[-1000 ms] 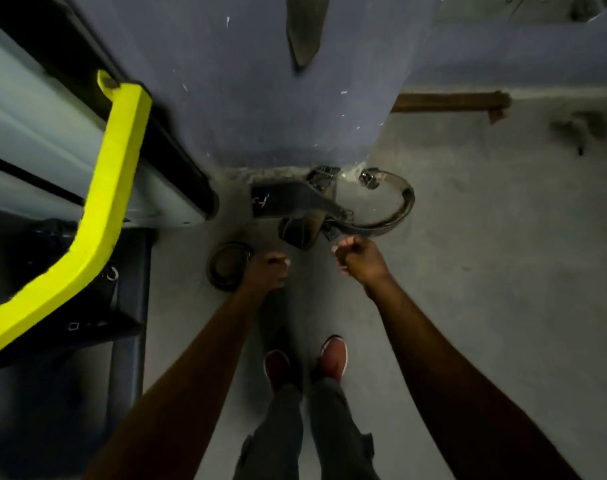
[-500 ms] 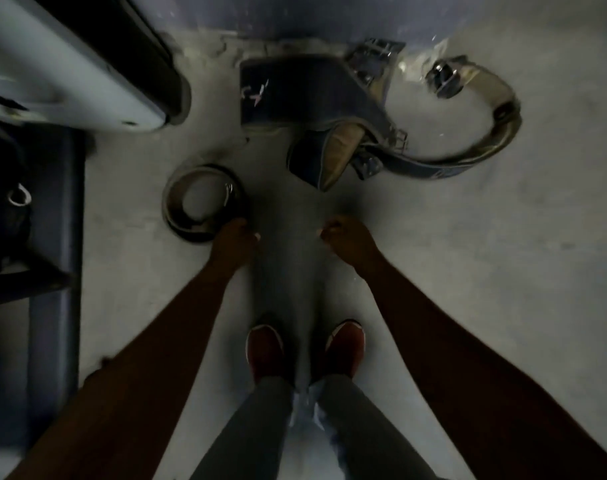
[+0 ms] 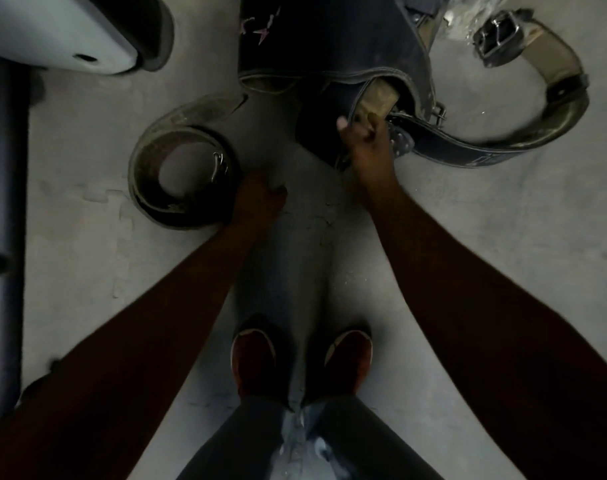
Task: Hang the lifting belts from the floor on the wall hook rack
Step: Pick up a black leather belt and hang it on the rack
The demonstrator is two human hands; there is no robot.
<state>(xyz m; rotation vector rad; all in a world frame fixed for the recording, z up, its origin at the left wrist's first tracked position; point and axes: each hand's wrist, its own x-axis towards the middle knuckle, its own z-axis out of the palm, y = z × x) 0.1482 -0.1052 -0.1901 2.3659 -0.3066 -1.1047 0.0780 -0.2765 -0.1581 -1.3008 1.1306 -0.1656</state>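
**A:** Where are the belts?

**B:** All on the floor (image 3: 468,254), in the upper half of the frame. A coiled belt (image 3: 144,181) sits left of centre and a wide dark belt (image 3: 329,39) at top centre. A curved belt (image 3: 558,112) sweeps through the upper right, its buckle (image 3: 496,36) near the top edge. The wide and curved ones overlap, and I cannot tell where one ends.

**A:** And the hands?

**B:** The right hand (image 3: 364,147) has its fingers curled round the tan-lined folded end of the wide dark belt, just above centre. That fold stands up off the floor, so it gives an edge to grab, which the flat part would not. The left hand (image 3: 257,199) is fisted just beside the coil's lower right rim. It is too dark there to tell whether it grips the rim or only sits against it.

**A:** Why both arms down together?

**B:** My guess is one belt per hand, to save a trip. The shoes (image 3: 253,355) are set close together at lower centre, so the person looks bent straight over the pile.

**A:** How far along?

**B:** Barely begun, I'd judge. No belt is off the floor, and the hook rack is out of frame.

**A:** Anything to watch?

**B:** When the wide belt rises, the overlapping straps may drag the curved belt along, buckle and all.
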